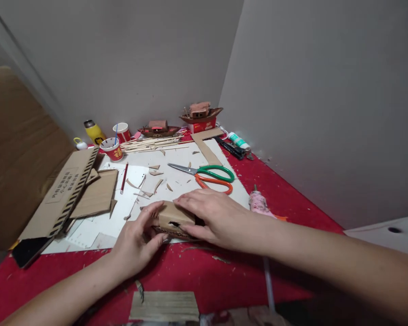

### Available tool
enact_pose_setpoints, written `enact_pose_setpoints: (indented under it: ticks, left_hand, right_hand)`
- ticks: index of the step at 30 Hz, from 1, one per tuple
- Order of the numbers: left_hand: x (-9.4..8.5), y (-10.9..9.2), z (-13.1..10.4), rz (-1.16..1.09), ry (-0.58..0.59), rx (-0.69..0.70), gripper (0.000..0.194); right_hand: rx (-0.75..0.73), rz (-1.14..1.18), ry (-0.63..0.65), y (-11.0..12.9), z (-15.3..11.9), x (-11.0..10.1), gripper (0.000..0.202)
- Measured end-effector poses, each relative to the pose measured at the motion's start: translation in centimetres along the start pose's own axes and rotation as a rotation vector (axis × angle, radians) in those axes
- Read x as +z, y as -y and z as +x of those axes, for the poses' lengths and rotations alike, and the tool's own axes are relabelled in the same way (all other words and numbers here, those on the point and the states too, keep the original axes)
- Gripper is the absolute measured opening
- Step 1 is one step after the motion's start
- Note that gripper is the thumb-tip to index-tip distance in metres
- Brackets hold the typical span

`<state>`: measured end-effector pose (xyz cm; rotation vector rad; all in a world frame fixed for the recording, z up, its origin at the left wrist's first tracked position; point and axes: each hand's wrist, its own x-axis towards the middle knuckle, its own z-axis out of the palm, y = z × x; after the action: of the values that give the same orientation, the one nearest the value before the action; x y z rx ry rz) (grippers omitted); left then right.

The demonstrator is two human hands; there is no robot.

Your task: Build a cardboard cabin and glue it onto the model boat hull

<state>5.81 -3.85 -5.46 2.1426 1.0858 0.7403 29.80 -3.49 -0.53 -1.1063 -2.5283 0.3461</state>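
Observation:
Between my two hands is a small cardboard model boat point(168, 215) with a curved cabin cover that has a dark, ragged hole in its near side. My left hand point(138, 237) grips the boat's left end between thumb and fingers. Over the cover's right side lies my right hand point(207, 217), fingers on top and thumb on the near side. Just beyond it, scissors point(207, 174) with one green and one orange handle lie on the white sheet. To the right stands a pink-wrapped glue gun point(258, 203); its tip points away from me.
Cardboard scraps point(153, 183) are scattered over the white sheet point(177, 158). Flat cardboard point(97, 194) and a red pencil point(124, 179) lie left. Behind are thin sticks point(153, 145), paper cups point(112, 149), a yellow bottle point(94, 131) and two finished-looking model boats point(200, 112). A phone point(29, 251) sits near left.

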Motion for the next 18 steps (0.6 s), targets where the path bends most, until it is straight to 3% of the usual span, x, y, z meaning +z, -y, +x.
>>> enact_pose_setpoints:
  ticks: [6, 11, 18]
  left_hand:
    - [-0.1, 0.4, 0.3, 0.072, -0.001, 0.140, 0.056]
    - [0.0, 1.2, 0.4, 0.061, -0.027, 0.140, 0.054]
    - [0.5, 1.2, 0.1, 0.133, -0.065, 0.151, 0.052]
  right_hand:
    - [-0.034, -0.210, 0.024, 1.5, 1.1, 1.3, 0.033]
    - [0.051, -0.235, 0.041, 2.5, 1.4, 1.5, 0.027]
    - [0.130, -0.116, -0.420, 5.0, -2.3, 2.4, 0.019]
